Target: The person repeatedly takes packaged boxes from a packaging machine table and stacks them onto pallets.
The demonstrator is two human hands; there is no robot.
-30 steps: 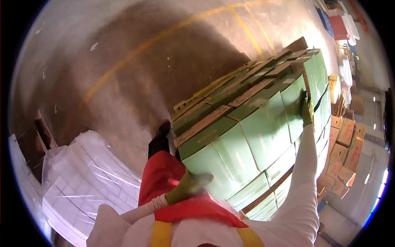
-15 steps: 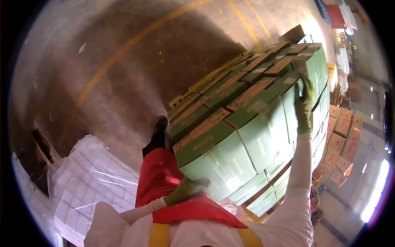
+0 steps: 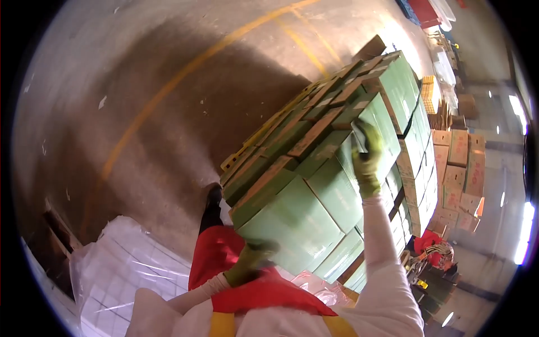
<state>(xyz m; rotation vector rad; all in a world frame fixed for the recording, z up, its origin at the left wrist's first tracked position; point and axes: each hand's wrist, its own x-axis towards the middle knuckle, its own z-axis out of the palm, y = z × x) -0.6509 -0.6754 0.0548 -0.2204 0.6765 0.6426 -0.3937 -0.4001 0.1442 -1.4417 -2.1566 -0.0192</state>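
A stack of green cartons (image 3: 292, 222), with scuffed brown patches on their narrow sides, fills the middle of the view. My right hand (image 3: 368, 157), in a green glove, reaches up the stack. Its fingers curl over the edge of an upper green carton (image 3: 384, 126) that stands out from its neighbours; part of the grip is hidden. Close to my red apron (image 3: 275, 292), my left hand (image 3: 252, 263) is at the near end of the stack. The left glove is smeared by motion, fingers stretched out, and I cannot tell whether it touches the nearest carton.
A yellow pallet (image 3: 238, 157) shows along the stack's lower edge. Plastic-wrapped white goods (image 3: 132, 275) stand at lower left. Brown cartons (image 3: 457, 168) are stacked at right, with red material (image 3: 429, 247) below them. Yellow lines (image 3: 185, 73) mark the concrete floor.
My view has turned, and the stack appears shifted left. My right hand has come nearer, with the upper carton now standing out and a dark gap beside it. The left hand remains low at the near end.
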